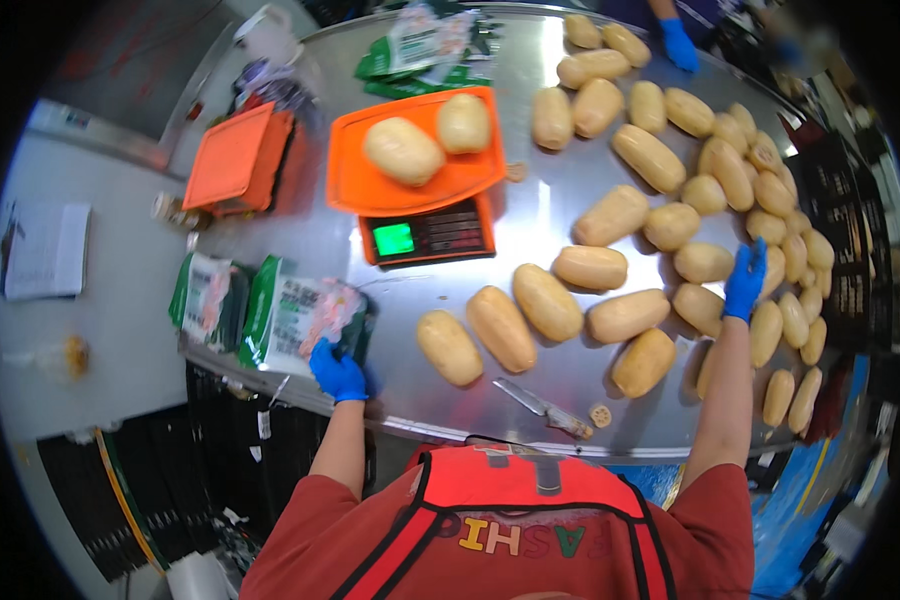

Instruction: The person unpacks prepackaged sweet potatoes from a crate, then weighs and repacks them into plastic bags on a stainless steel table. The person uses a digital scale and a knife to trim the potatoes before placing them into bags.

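My blue-gloved left hand (337,373) is at the lower right corner of a stack of green-and-white printed plastic bags (292,330), touching it; whether the fingers pinch a bag is unclear. My right hand (745,283), also gloved in blue, reaches among lotus root segments on the right. Its fingers lie against one lotus root segment (773,271), and their grip is partly hidden. On the orange digital scale (427,240) rest two lotus root segments, a larger one (403,151) and a shorter one (463,124). A knife (536,403) lies near the table's front edge beside a cut lotus root end (600,415).
Many lotus root segments (547,302) spread over the steel table (390,300), piled against a black crate (855,247). A second orange scale (232,161) and more bags (427,45) stand further back. Another person's gloved hand (679,46) is at the far edge.
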### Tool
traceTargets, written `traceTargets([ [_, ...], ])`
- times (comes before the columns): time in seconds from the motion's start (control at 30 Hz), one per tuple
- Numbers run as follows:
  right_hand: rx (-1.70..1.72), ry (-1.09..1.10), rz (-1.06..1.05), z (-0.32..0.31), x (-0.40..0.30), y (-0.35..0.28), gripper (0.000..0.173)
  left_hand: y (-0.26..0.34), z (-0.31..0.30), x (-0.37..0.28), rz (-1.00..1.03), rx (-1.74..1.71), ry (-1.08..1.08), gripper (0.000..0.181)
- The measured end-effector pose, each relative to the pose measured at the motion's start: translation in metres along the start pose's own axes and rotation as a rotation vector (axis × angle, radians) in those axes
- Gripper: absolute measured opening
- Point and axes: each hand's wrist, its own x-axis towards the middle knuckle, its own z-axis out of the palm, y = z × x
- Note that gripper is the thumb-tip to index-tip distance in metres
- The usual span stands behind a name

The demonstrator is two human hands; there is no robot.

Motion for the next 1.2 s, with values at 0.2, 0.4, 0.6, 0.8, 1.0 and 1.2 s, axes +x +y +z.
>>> traceTargets([
  [0.2,-0.498,0.223,0.17,-0.204,0.031,0.115,0.052,-0.011,0.01,-0.001,-0.084,0.165,-0.09,0.046],
  [0.4,-0.697,0.255,0.285,-0.244,0.05,0.137,0.066,0.024,-0.007,0.015,-0.124,0.659,-0.385,0.056],
  [0.6,-0.861,0.211,0.108,-0.236,0.096,0.148,0.072,-0.014,-0.003,0.017,-0.079,0.419,-0.423,0.056],
  [0.8,-0.057,0.359,0.424,-0.194,0.179,0.174,0.088,-0.019,-0.003,0.019,-0.057,0.294,-0.404,0.054],
  [1.0,-0.125,0.529,0.644,-0.127,0.212,0.186,0.104,-0.007,-0.003,0.02,-0.128,0.248,-0.356,0.053],
  [1.2,0.251,0.493,0.503,-0.109,0.208,0.149,0.101,-0.003,-0.003,0.013,-0.108,0.257,-0.316,0.053],
])
